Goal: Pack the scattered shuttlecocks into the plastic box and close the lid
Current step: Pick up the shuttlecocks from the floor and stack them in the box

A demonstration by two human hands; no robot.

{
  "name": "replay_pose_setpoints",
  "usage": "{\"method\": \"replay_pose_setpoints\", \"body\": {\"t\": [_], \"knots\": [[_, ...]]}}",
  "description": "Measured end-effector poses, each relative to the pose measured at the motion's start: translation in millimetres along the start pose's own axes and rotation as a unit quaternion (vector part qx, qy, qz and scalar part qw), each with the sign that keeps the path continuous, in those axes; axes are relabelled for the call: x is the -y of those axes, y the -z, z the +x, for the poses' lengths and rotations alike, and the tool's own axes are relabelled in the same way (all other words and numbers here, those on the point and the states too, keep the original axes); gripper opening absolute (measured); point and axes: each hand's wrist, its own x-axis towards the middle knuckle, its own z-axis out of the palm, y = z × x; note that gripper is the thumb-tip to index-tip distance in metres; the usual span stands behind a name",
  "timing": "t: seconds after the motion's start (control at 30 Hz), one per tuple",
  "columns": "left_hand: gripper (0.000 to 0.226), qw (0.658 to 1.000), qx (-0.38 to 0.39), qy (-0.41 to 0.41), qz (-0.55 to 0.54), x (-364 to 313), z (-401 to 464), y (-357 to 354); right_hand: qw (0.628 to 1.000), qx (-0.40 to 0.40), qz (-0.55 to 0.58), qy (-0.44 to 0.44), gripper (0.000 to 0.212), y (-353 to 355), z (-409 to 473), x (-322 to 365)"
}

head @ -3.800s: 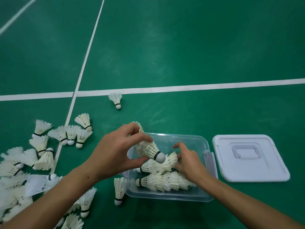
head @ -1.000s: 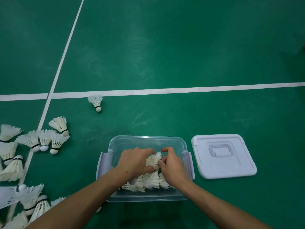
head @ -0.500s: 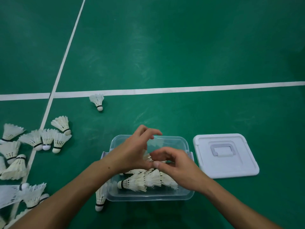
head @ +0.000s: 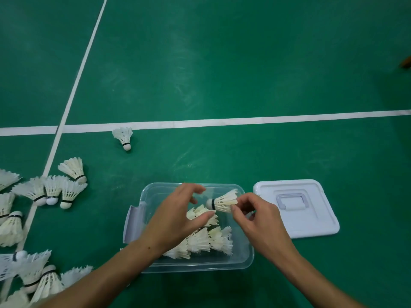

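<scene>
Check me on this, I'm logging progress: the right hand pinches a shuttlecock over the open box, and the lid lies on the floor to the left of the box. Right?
Not quite. The head view shows the lid lying on the floor to the right of the box, not the left. The rest holds: the right hand pinches a shuttlecock by its feathers over the open box.

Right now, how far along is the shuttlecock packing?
Partly done. A row of shuttlecocks already lies in the plastic box. The right hand pinches one shuttlecock above it. Many scattered shuttlecocks remain on the floor, and the lid lies beside the box.
</scene>
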Motion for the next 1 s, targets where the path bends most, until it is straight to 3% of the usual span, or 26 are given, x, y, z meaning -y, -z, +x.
{"method": "replay_pose_setpoints", "body": {"t": [0.1,0.27,0.37,0.67,0.83,1.0], "knots": [[0.064,0.99,0.077,0.073,0.096,8.0,2.6,-14.3,0.998,-0.024,-0.066,0.004,0.012,-3.4,-2.7,-1.9],[0.059,0.962,0.109,0.06,0.243,8.5,20.4,-50.1,0.984,-0.041,-0.173,0.014,0.012,-20.3,-1.5,2.9],[0.055,0.947,0.139,0.077,0.279,12.3,23.0,-62.8,0.977,-0.04,-0.208,0.015,0.013,-24.7,-0.1,6.1],[0.048,0.982,0.07,0.109,0.14,15.9,14.4,-36.1,0.975,-0.034,-0.216,0.028,0.012,-21.6,-1.1,7.7],[0.043,0.99,0.07,0.102,0.068,22.5,5.7,-23.0,0.979,0.051,-0.195,0.029,0.008,-32.5,3.9,7.4],[0.054,0.991,0.104,0.084,0.021,29.1,-1.9,-25.6,0.987,0.114,-0.109,-0.043,0.006,-43.0,13.6,2.2]]}}
